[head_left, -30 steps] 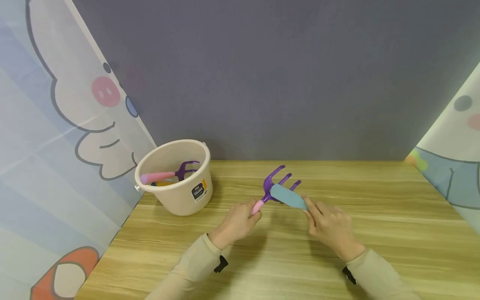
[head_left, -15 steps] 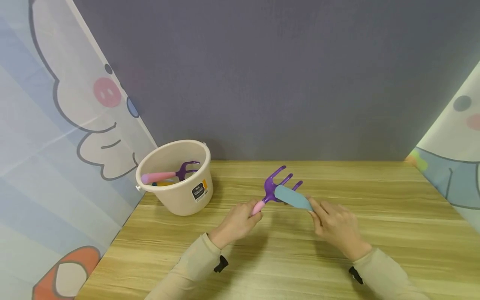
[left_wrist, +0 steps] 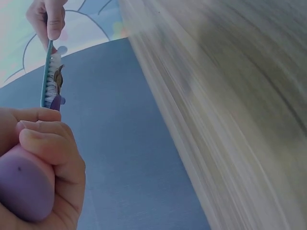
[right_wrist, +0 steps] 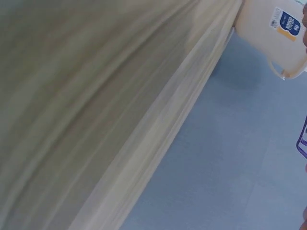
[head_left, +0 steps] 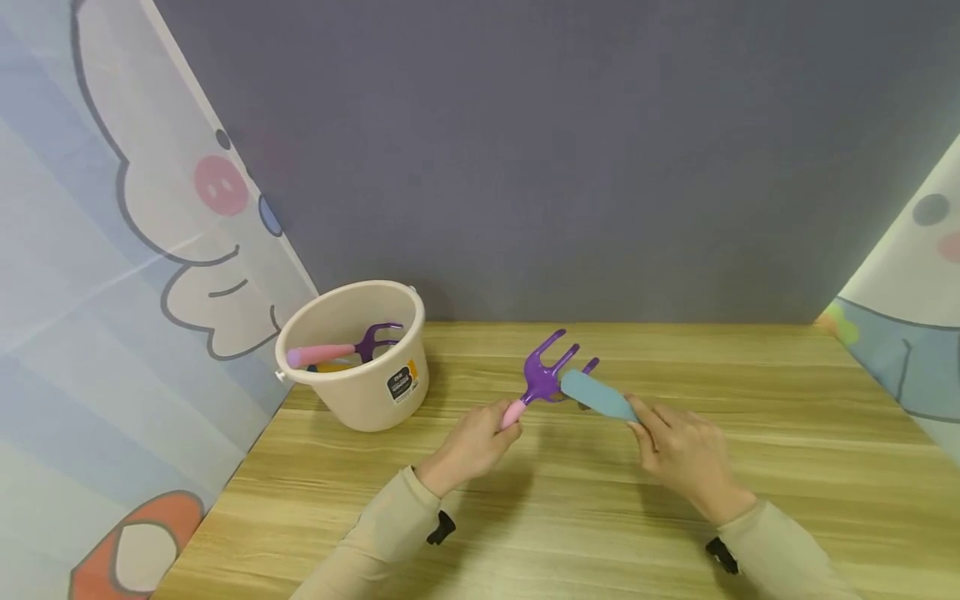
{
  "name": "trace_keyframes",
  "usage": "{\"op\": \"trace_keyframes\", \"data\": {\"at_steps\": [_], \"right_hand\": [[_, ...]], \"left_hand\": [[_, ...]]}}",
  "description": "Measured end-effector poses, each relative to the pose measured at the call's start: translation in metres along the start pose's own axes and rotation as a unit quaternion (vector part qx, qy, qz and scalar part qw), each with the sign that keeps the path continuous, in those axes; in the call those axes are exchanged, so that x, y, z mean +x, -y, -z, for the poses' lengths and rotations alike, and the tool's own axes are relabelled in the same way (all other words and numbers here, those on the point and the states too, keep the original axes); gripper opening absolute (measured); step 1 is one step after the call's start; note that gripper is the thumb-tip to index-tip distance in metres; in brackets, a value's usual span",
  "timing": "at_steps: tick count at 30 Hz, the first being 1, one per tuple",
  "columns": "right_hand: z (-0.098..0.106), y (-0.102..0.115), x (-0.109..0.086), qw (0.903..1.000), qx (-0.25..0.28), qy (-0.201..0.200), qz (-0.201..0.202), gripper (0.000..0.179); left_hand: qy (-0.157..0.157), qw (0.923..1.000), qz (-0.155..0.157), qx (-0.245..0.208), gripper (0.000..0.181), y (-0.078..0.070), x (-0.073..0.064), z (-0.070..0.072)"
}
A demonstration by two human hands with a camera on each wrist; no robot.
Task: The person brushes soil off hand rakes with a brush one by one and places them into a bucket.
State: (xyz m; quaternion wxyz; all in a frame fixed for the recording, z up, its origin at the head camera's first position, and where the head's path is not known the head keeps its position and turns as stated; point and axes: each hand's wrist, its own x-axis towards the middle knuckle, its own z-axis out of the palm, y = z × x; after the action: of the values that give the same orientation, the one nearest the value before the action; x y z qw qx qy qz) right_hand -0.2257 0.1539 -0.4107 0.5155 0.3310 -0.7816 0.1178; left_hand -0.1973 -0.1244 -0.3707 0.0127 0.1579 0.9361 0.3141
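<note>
My left hand grips the pink handle of a purple three-tined hand rake, tines pointing up and away. A flat blue brush is in my right hand, pinched at its near end. In the head view its far end overlaps the rake's right side. White bristles show under the brush in the left wrist view, facing the rake. A brown, leaf-like bit sits against them. Only the rake's purple edge enters the right wrist view.
Left of the hands, a cream bucket stands on the wooden table. Another hand rake with a pink handle lies in it, above something yellow and blue. A dark grey panel rises behind the table.
The brush and right hand have moved right across the rake's tines, baring more of the purple head. The left hand stays nearly in place, with the rake tilted slightly left.
</note>
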Motion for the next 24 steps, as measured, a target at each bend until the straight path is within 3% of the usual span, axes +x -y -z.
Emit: {"op": "trace_keyframes", "data": {"at_steps": [7, 12, 19, 24], "right_hand": [[0.004, 0.0, -0.001, 0.9981, 0.029, 0.027, -0.047, 0.052], [0.006, 0.003, 0.003, 0.9971, 0.036, 0.034, -0.058, 0.052], [0.0, 0.006, 0.008, 0.9988, 0.032, 0.012, -0.035, 0.055], [-0.006, 0.008, 0.009, 0.9997, 0.018, 0.019, -0.002, 0.054]], "left_hand": [[0.005, 0.9998, -0.005, 0.018, 0.011, -0.003, 0.001, 0.001], [0.005, 0.9997, -0.008, 0.021, 0.011, -0.004, 0.001, 0.0], [0.011, 0.9998, -0.008, 0.014, 0.009, -0.003, 0.0, 0.0], [0.01, 0.9998, -0.008, 0.016, 0.01, -0.003, 0.001, 0.0]]}}
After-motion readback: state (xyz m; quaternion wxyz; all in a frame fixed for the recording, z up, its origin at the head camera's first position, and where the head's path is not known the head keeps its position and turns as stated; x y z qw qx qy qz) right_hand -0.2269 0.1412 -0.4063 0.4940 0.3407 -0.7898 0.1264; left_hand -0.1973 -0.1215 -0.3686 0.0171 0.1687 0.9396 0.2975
